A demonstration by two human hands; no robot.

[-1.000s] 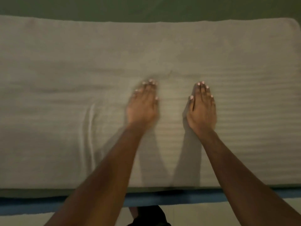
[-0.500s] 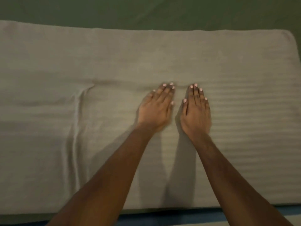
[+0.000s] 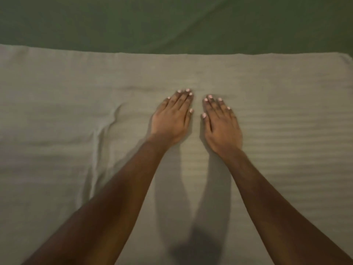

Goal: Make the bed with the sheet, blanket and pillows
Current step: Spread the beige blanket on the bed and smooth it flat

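Observation:
A pale grey, faintly striped blanket (image 3: 277, 142) lies spread across the bed and fills most of the view. Both palms press flat on it near the middle: my left hand (image 3: 172, 119) and my right hand (image 3: 221, 125) lie side by side, a small gap between them, fingers straight and pointing away from me. Neither hand holds anything. A long crease (image 3: 101, 138) runs through the blanket left of my left hand. Beyond the blanket's far edge lies a dark green sheet (image 3: 172, 23). No pillows are in view.
The blanket's far right corner (image 3: 345, 58) is rounded and sits on the green sheet. My forearms cast shadows on the blanket in front of me.
Both hands have slid forward over the blanket and drawn closer together. The view has shifted forward, so the bed's near edge is out of frame and more green sheet shows.

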